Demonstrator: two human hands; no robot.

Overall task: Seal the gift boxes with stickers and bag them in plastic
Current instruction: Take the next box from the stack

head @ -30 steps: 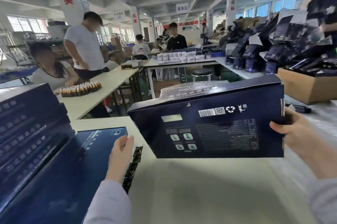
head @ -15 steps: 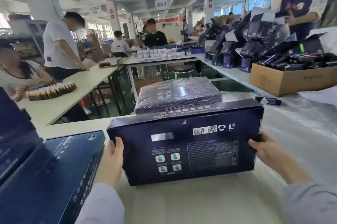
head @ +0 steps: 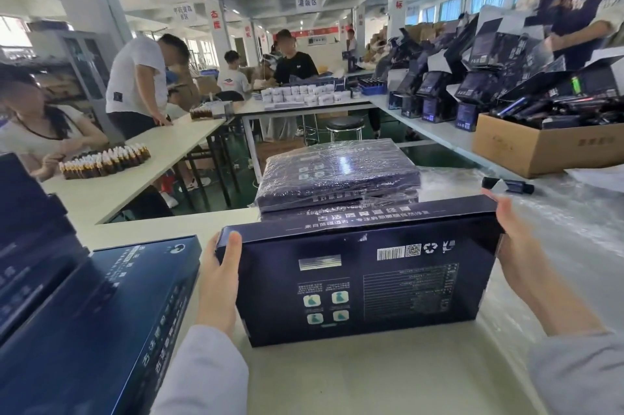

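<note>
The gift box point(head: 364, 279) is standing on its long edge on the table point(head: 337, 381), with its printed back facing the person. The left hand point(head: 219, 276) is gripping its nine o'clock end, thumb on the front. The right hand point(head: 516, 245) is gripping the three o'clock end. Plastic-wrapped boxes point(head: 337, 175) are sitting just behind at twelve o'clock.

Dark gift box point(head: 361, 279) upright on long edge, back facing camera; wrapped boxes point(head: 337, 171) stacked behind, maybe two.

No longer aloft in the right hand point(head: 516, 256), the gift box point(head: 364, 279) stands on edge; the left hand point(head: 219, 279) now grips it too.
</note>
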